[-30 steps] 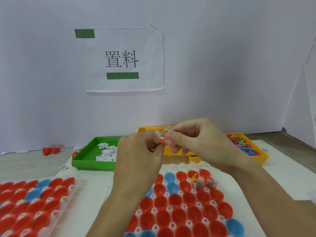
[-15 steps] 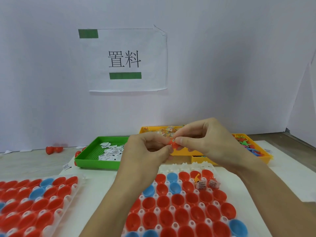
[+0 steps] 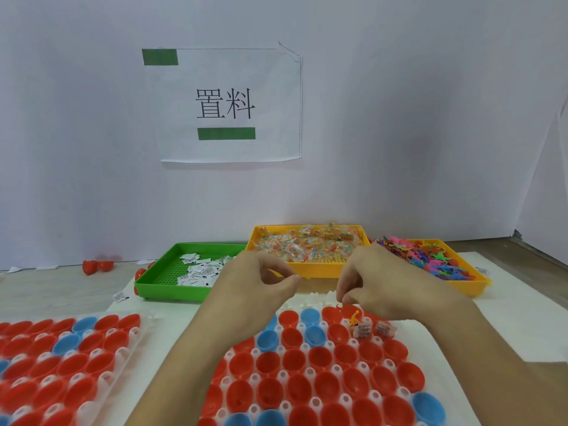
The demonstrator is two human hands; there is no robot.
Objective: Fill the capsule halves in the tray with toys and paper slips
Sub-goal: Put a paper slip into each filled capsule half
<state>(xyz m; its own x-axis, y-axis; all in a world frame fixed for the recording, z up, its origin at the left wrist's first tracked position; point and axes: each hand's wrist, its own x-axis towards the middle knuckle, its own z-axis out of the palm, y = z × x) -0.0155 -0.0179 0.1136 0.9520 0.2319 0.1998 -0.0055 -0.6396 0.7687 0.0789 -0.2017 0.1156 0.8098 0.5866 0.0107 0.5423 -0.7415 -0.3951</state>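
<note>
A white capsule tray [image 3: 307, 300] of red and blue capsule halves [image 3: 322, 358] lies in front of me. My right hand [image 3: 381, 284] hangs over its back row, fingertips pointing down and pinching a small red toy [image 3: 339, 306] just above a red half. Beside it, an orange toy [image 3: 355, 318] and two printed packets [image 3: 364, 330] sit in back-row halves. My left hand [image 3: 258, 284] hovers apart to the left with loosely curled fingers and nothing visible in it.
A green tray [image 3: 153, 282] of paper slips [image 3: 199, 270] stands behind, then a yellow tray [image 3: 322, 272] of clear packets and an orange tray [image 3: 475, 285] of colourful toys. A second capsule tray [image 3: 133, 333] lies left. Loose red capsule halves [image 3: 98, 267] lie by the wall.
The hands, which were together pinching the small red toy at chest height, have separated. The right hand has dropped to the tray's back row with the toy; the left hand let go.
</note>
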